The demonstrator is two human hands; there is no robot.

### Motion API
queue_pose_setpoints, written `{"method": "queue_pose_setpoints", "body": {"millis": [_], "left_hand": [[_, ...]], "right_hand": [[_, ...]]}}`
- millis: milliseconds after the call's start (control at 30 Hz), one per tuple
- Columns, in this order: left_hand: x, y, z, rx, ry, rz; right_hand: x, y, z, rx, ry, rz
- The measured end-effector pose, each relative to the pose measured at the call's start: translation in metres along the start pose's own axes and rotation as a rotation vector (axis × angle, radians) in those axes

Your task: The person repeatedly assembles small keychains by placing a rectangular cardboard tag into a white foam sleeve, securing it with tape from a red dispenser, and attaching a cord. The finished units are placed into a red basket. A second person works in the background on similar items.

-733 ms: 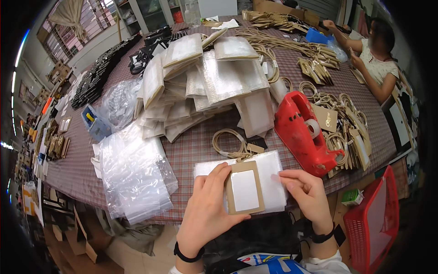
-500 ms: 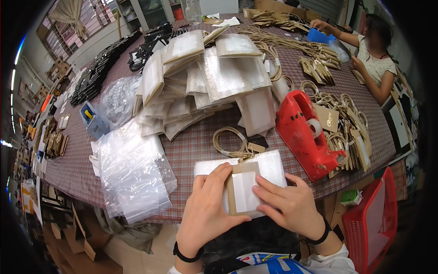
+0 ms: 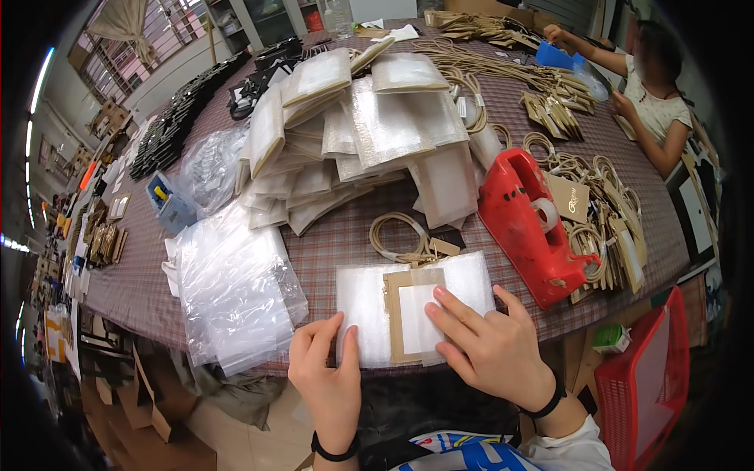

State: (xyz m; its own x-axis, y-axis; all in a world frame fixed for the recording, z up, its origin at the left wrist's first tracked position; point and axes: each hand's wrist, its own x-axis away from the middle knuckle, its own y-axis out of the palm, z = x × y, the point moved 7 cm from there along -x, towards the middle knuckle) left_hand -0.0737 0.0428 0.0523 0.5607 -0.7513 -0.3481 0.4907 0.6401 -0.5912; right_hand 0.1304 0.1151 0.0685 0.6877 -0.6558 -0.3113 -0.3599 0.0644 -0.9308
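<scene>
At the near edge of the checked tablecloth (image 3: 334, 247): one tan card holder (image 3: 394, 322), flat on a white wrapping sheet (image 3: 363, 302), directly before the person.

Changed: the left hand (image 3: 326, 373) has come off the holder and now stands at the sheet's left edge, fingers bent, thumb and forefinger slightly parted; whether they pinch the sheet cannot be told. The right hand (image 3: 495, 345), fingers spread and palm down, lies on a folded flap (image 3: 428, 281) across the holder's right part. State of the work: right part covered, left part bare, one side of the fold laid over.

Materials and shapes:
- Holder: upright rectangle, smooth and leather-like, with a pale window panel.
- Sheet and flap: white, translucent, finely pebbled, soft-looking; the flap lets the tan show through.
- Tan cord (image 3: 375, 234): round, looped in a coil beyond the holder, with a small tan tag (image 3: 444, 247) beside it.
- Wrapped packets (image 3: 385, 122): flat, cloudy white, heaped loosely.
- Clear bags (image 3: 228, 290): glossy, creased film, left of the sheet.
- Tape dispenser (image 3: 506, 212): red, hard, scuffed, set at a slant to the right.
</scene>
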Motion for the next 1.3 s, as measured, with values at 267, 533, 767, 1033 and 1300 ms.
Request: {"method": "queue_pose_setpoints", "body": {"millis": [267, 533, 767, 1033, 1300], "left_hand": [[-0.001, -0.006, 0.019, -0.083, 0.114, 0.204], [-0.003, -0.011, 0.038, -0.338, 0.274, 0.309], [0.003, 0.019, 0.050, 0.001, 0.205, 0.050], [0.023, 0.049, 0.067, 0.044, 0.405, -0.251], [0.036, 0.047, 0.046, 0.064, 0.493, -0.391]], "right_hand": [[0.002, 0.001, 0.001, -0.023, 0.004, 0.025], [0.001, 0.001, 0.003, -0.038, 0.003, 0.015], [0.000, 0.001, 0.001, -0.042, -0.003, 0.009], [0.002, 0.004, 0.005, -0.088, 0.014, -0.027], [-0.007, -0.035, 0.035, -0.226, 0.023, -0.048]]}}
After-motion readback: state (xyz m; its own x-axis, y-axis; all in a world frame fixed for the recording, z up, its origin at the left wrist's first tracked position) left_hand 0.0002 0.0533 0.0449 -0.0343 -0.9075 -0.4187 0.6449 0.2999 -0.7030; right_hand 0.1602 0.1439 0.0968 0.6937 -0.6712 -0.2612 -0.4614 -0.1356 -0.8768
